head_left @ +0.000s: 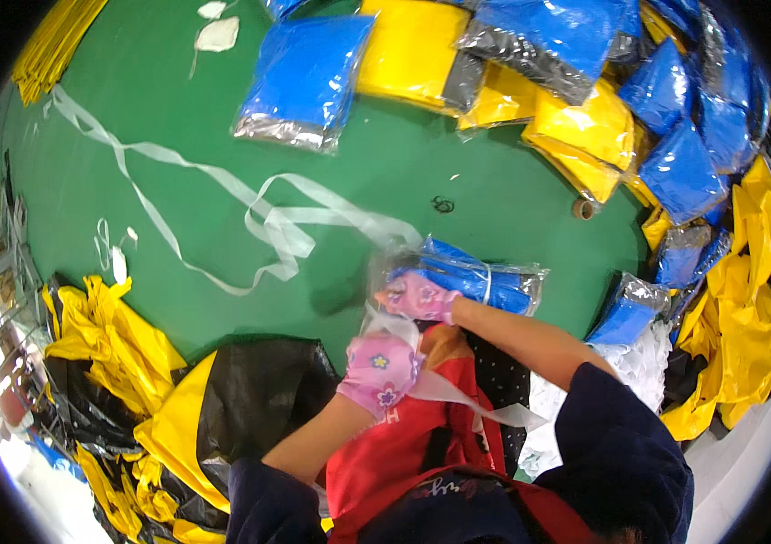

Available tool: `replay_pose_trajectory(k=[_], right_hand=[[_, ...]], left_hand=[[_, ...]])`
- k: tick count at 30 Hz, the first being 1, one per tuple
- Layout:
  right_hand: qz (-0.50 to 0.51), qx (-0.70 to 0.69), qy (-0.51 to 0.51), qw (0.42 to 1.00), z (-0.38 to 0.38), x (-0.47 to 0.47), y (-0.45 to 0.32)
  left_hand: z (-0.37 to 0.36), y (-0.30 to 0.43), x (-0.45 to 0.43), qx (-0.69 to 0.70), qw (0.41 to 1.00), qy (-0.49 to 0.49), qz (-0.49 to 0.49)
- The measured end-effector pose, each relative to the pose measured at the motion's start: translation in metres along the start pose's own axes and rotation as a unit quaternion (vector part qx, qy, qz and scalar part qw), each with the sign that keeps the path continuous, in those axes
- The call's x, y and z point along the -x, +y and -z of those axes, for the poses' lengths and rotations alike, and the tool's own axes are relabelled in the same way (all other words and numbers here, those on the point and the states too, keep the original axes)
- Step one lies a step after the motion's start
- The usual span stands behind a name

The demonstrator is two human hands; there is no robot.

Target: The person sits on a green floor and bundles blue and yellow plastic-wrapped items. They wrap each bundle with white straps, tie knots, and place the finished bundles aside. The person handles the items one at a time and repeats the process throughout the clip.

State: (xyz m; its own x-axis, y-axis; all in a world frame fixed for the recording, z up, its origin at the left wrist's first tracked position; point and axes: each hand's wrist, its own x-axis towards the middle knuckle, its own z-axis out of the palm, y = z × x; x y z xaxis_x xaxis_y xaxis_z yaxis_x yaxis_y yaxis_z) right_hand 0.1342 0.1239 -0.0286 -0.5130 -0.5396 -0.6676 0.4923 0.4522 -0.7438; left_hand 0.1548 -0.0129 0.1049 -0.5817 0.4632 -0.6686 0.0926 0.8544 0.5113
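Note:
In front of me a blue folded sheet [504,289], bound with a white band, lies inside a clear plastic bag [536,277]. My right hand [419,297], in a pink floral glove, grips the bag near its left end. Closer to my body, my left hand [384,372], gloved the same way, is closed on a whitish translucent strip [474,401]. The strip's tail trails right across my red apron [385,469]. Glove and plastic hide the left fingertips. Another long white strip [222,178] lies looped on the green table [331,197], reaching the bag's far side.
Bagged blue packet [307,75] and yellow packet [413,51] lie at the far side. More blue packets [685,170] heap up at right, near a tape roll [583,209]. Yellow and black sheets [174,421] crowd the left. White crumpled material [630,367] sits at my right.

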Motion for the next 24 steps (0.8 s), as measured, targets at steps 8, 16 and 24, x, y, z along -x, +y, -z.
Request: replay_pose_trajectory(k=[8, 16, 24], right_hand=[[0.174, -0.271, -0.121, 0.939, 0.011, 0.0, 0.03], [0.09, -0.304, -0.076, 0.945, 0.003, 0.021, -0.017], [0.048, -0.207, -0.026, 0.977, -0.013, 0.036, -0.039]], left_hand=[[0.05, -0.002, -0.054, 0.729, 0.656, -0.102, -0.165], [0.035, -0.117, -0.119, 0.37, 0.905, -0.07, -0.196], [-0.036, -0.109, -0.026, 0.232, 0.946, 0.186, -0.128]])
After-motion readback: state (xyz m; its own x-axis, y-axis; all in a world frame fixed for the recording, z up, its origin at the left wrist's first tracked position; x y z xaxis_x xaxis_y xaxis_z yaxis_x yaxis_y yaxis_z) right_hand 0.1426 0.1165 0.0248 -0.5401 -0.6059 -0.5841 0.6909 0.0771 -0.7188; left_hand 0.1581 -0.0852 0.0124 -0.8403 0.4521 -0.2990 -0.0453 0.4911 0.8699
